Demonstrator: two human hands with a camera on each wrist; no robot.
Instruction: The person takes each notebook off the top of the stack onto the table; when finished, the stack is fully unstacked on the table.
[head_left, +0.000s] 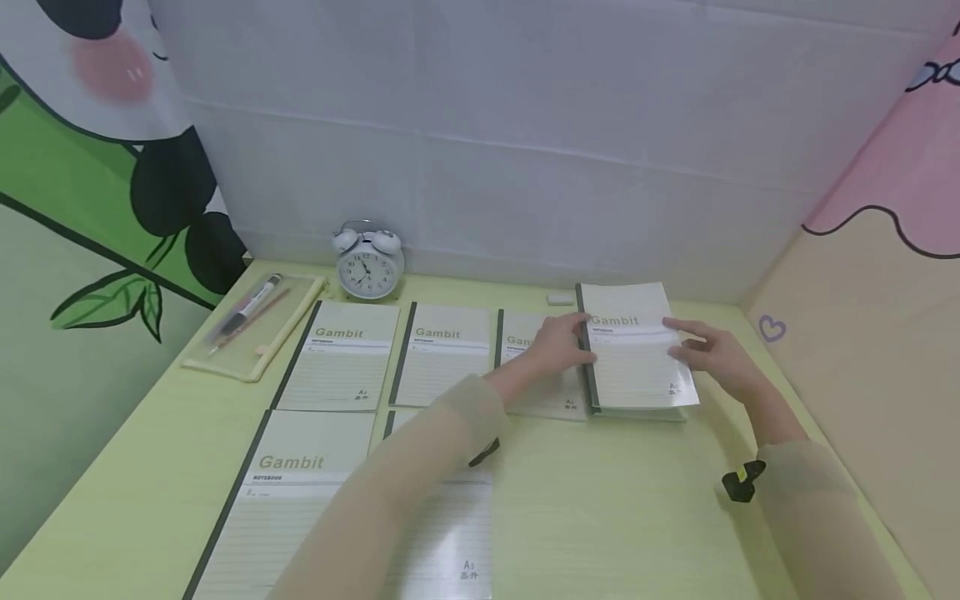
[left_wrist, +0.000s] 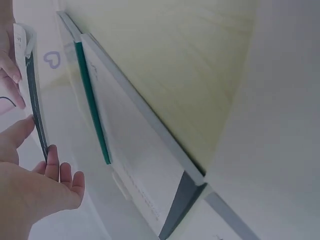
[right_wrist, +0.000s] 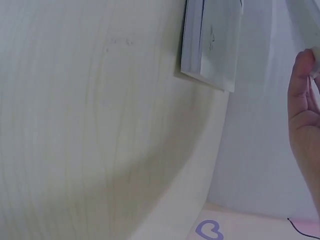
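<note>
Both hands hold a white "Gambit" notebook [head_left: 628,367] with a dark spine, at the back right of the table. My left hand [head_left: 555,343] pinches its spine edge between thumb and fingers. On the opposite edge, my right hand [head_left: 716,357] grips it. In the left wrist view the held notebook [left_wrist: 36,97] is raised off the table, and the left hand [left_wrist: 42,187] is at its dark spine. Below it lies another notebook with a green spine [left_wrist: 92,102], partly covered in the head view. The right wrist view cuts off part of the right hand [right_wrist: 306,112].
Similar notebooks lie in a back row, such as the leftmost notebook [head_left: 341,367], with larger ones such as the front-left notebook [head_left: 292,508] before them. A white alarm clock [head_left: 367,271], a clear pen pouch [head_left: 300,304] and a small white eraser [head_left: 560,298] stand or lie near the back.
</note>
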